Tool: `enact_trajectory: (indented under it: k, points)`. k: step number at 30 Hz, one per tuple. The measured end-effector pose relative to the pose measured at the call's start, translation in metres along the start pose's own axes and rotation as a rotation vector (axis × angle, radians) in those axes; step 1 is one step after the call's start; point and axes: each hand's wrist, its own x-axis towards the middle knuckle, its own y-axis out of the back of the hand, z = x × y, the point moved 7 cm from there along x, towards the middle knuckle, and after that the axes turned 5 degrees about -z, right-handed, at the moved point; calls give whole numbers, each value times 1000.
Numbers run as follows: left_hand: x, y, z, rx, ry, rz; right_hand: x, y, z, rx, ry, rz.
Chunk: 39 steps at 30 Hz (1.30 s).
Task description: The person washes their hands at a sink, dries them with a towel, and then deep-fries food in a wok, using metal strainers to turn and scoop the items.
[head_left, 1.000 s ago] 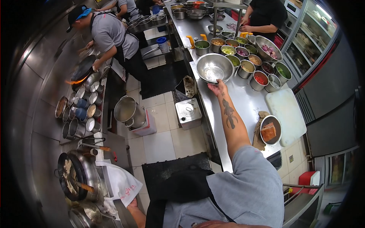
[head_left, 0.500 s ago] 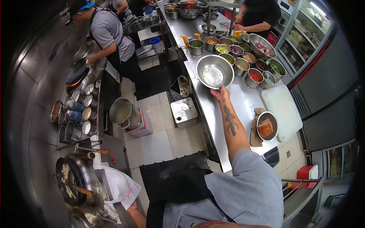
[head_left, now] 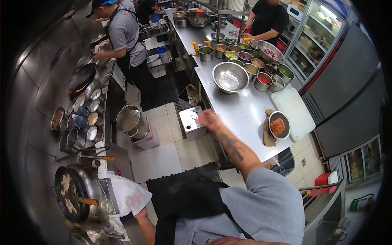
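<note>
My right hand [head_left: 210,119] is off the steel table's near edge, over the lidded steel container [head_left: 192,118] on the floor; its fingers are blurred by motion. A large steel bowl [head_left: 230,77] stands on the table, apart from that hand. At the lower left, my left hand [head_left: 143,213] is at the edge of a white cloth [head_left: 126,195] with red print, its fingers mostly hidden by it. Left of the cloth, a dark wok [head_left: 72,195] with pale strips of food and a wooden-handled utensil sits on a big pot.
Small pots of chopped ingredients [head_left: 263,81] crowd the table [head_left: 241,118] beyond the bowl, near a white cutting board [head_left: 293,113] and a bowl with a brown block [head_left: 278,125]. A tall pot [head_left: 132,122] stands on the floor. Another person [head_left: 126,38] works at the stoves.
My right hand has let go of the large bowl and moved left and back towards me. The bowl now rests on the table. The co-worker's hand has shifted along the stove. My left hand stays by the cloth.
</note>
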Motion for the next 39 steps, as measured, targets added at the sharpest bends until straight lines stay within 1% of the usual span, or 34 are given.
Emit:
enact_trajectory:
  k: [1,2,3,4,5,6,7,8,9,10,11,12,13,14,16,17,20,21,24,25,27,29,31,32,33,35,36,37,38,39]
  points:
    - [-1,-1,1,170,-56,-76,-33,-52,36,-61,-187,-28]
    - [-2,0,-1,340,-113,-152,0,-57,119,-14,-274,-305]
    - [-7,-1,-3,331,-127,-147,-44,-115,144,-156,-289,-429]
    - [-12,-3,-5,322,-140,-142,-87,-168,175,-191,-290,-659]
    - [-29,-35,-9,132,-107,-61,-102,-195,239,-255,-355,-777]
    - [-37,-51,-13,-57,-67,20,-132,-230,289,-314,-555,-830]
    - [-32,-54,-14,-41,-53,-76,-181,-268,317,-444,-709,-877]
    - [-27,-51,-14,-25,-44,-167,-220,-297,332,-399,-650,-1044]
    - [-24,-42,-12,-9,-41,-251,-245,-316,360,-485,-679,-1061]
    - [-13,-24,-13,-86,-34,-498,-262,-330,387,-567,-710,-1080]
    - [3,4,-14,-161,-27,-744,-269,-337,395,-691,-641,-1066]
    - [-23,-30,-4,-236,-20,-993,-273,-342,402,-815,-566,-1049]
    - [-22,11,-2,-80,-92,-32,-276,-346,407,-939,-489,-1028]
    - [-57,-8,-1,-70,-80,71,-273,-352,416,-1084,-317,-1038]
    - [-67,3,3,-68,-71,39,-261,-361,439,-1360,53,-1038]
    - [-69,10,4,-72,-65,29,-268,-361,447,-1392,38,-1045]
    - [-70,24,6,-52,-46,-2,-294,-367,447,-1355,319,-1195]
    - [-69,26,6,-41,-39,-9,-296,-367,449,-1379,270,-1276]
    - [-64,31,9,6,-27,-30,-286,-368,426,-1445,396,-1313]
    - [-61,33,9,25,-25,-31,-272,-365,416,-1450,371,-1324]
    - [-61,44,5,80,-7,-21,-229,-350,407,-1469,282,-1240]
    - [-61,63,-3,158,21,24,-192,-320,390,-1654,242,-1214]
    - [-64,89,-16,287,70,93,-136,-251,395,-1740,315,-1170]
    - [-67,103,-26,372,103,138,-126,-218,377,-1861,210,-1169]
    - [-71,119,-34,470,150,184,-112,-179,364,-1912,198,-1166]
    - [-75,143,-55,677,242,253,-84,-90,338,-1977,153,-1005]
    - [-82,156,-64,799,296,282,-92,-52,302,-1939,-233,-804]
    - [-86,166,-72,915,340,301,-86,-10,288,-1987,-250,-754]
    - [-92,177,-82,1020,381,315,-112,-1,248,-2046,-440,-704]
    - [-102,187,-89,1117,417,331,-105,39,247,-2100,-398,-784]
